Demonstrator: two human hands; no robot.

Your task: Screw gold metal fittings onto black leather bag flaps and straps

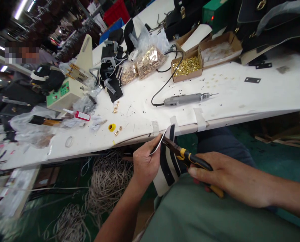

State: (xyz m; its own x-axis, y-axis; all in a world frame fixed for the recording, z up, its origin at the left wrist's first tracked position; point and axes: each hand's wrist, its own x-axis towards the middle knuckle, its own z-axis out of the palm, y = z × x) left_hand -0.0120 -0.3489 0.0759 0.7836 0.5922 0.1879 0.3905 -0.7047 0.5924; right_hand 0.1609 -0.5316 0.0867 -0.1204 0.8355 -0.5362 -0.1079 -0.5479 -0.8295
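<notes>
My left hand (pixel 147 160) is closed on a flat cream-and-black bag panel (pixel 162 179), which hangs over my lap below the table edge. With its fingers wrapped round the handles, my right hand (pixel 223 174) grips pliers (pixel 184 154) that have black and yellow grips. The jaws of the pliers meet the panel's edge just beside my left fingers. Whether they are clamped on a small part there cannot be made out. On the table beyond my hands lies a grey electric screwdriver (pixel 185 99) with a black cord.
A carton of small gold fittings (pixel 186 67) and bags of gold parts (pixel 150 62) stand at the back. A yellow cap (pixel 112 127) and a red-labelled bottle (pixel 82 116) lie left. Heaped cord (pixel 109 181) covers the floor. A person (pixel 44 57) is at far left.
</notes>
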